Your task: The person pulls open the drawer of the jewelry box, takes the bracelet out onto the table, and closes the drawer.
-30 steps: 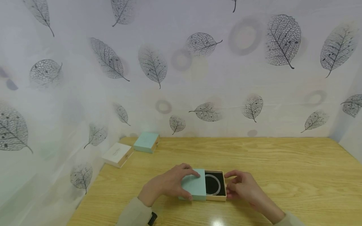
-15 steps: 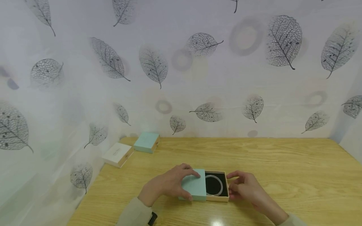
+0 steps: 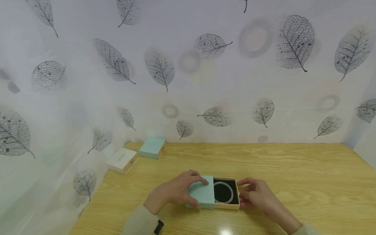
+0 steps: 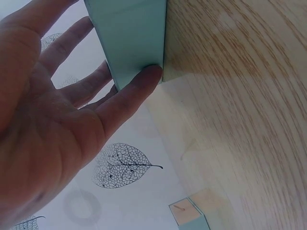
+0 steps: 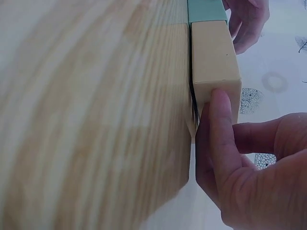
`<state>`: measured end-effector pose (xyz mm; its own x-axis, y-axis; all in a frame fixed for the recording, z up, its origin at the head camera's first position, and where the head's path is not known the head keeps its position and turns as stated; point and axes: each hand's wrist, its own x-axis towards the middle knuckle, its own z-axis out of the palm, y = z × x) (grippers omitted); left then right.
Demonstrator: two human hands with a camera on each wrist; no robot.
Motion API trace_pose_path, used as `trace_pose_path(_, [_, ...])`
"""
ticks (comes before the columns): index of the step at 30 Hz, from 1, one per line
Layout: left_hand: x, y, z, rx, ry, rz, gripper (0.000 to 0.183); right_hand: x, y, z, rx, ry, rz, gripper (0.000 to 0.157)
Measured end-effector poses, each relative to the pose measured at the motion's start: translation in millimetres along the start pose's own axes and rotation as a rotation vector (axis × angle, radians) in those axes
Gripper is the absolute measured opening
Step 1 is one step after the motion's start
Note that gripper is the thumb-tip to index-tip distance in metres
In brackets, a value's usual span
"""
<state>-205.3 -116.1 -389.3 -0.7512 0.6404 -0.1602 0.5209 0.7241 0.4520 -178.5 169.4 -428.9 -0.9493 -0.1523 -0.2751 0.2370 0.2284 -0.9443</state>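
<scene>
In the head view a light-blue jewelry box sleeve (image 3: 202, 195) lies on the table, its cream drawer (image 3: 227, 206) sticking out on the right. On the drawer's black lining rests a pale bangle (image 3: 232, 195), its left edge under the sleeve. My left hand (image 3: 180, 187) grips the sleeve, thumb on the near side and fingers over the top and far side. At the drawer's outer end, my right hand (image 3: 258, 195) has bent fingers against the end face, one fingertip touching it in the right wrist view. Any pull tab between those fingers is hidden.
A white box (image 3: 121, 160) and a second light-blue box (image 3: 152, 148) stand at the table's back left. Behind the wooden table (image 3: 293, 169) hangs a leaf-print curtain (image 3: 188, 81), which also runs along the left side.
The drawer has slid further right out of the sleeve along with my right hand, showing more of the bangle. My left hand and the sleeve have stayed in place.
</scene>
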Motion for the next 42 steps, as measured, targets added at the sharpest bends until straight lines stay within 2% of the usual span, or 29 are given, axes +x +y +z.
trace_pose_path(9, [2.0, -2.9, 0.4, 0.002, 0.003, -0.007, 0.065, -1, 0, -5.2, -0.020, 0.011, 0.004, 0.034])
trace_pose_path(16, [1.9, -3.5, 0.6, 0.004, 0.004, -0.009, 0.064, -3, -1, -8.6, -0.067, 0.054, 0.002, 0.034])
trace_pose_path(20, [1.6, -2.7, -0.2, -0.001, 0.000, -0.011, 0.064, -5, -7, -8.3, -0.239, 0.138, -0.067, 0.030])
trace_pose_path(25, [1.6, -2.7, -0.6, 0.002, 0.000, -0.011, 0.064, -7, -21, -3.6, -0.647, 0.242, -0.329, 0.018])
trace_pose_path(27, [1.7, -2.7, -0.7, 0.002, 0.001, -0.012, 0.064, -6, -25, 0.4, -0.769, 0.256, -0.414, 0.014])
trace_pose_path(28, [1.9, -3.1, -0.5, 0.004, 0.002, -0.011, 0.064, -6, -27, 2.8, -0.804, 0.252, -0.430, 0.013])
trace_pose_path(33, [1.6, -4.1, 1.2, 0.003, 0.000, 0.007, 0.063, -2, -30, 13.3, -0.897, 0.217, -0.409, 0.007])
trace_pose_path(38, [0.4, -3.3, 1.9, -0.004, 0.002, 0.017, 0.062, 1, -29, 20.3, -0.971, 0.194, -0.364, 0.022])
trace_pose_path(42, [0.2, -3.0, 2.5, -0.002, 0.008, 0.014, 0.062, 2, -29, 23.4, -1.010, 0.200, -0.345, 0.023])
